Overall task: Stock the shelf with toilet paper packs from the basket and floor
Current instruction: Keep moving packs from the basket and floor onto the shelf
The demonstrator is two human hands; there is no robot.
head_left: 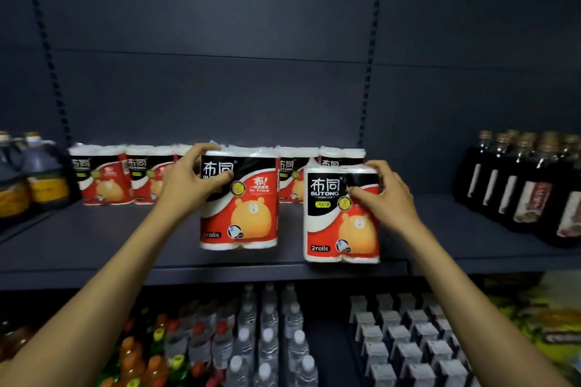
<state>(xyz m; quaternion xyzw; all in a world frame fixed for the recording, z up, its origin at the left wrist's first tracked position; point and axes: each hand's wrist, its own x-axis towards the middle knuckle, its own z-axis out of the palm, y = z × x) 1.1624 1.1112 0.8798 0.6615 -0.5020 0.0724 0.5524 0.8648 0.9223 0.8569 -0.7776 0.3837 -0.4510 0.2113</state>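
Two red, black and white two-roll toilet paper packs stand upright near the front of the dark shelf. My left hand grips the upper left corner of the left pack. My right hand holds the upper right side of the right pack, which stands close to the shelf's front edge. Behind them, a row of several identical packs lines the shelf's back wall. No basket or floor is in view.
Large oil jugs stand at the shelf's left end, dark sauce bottles at its right end. Below the shelf are water bottles, coloured drink bottles and dark cartons.
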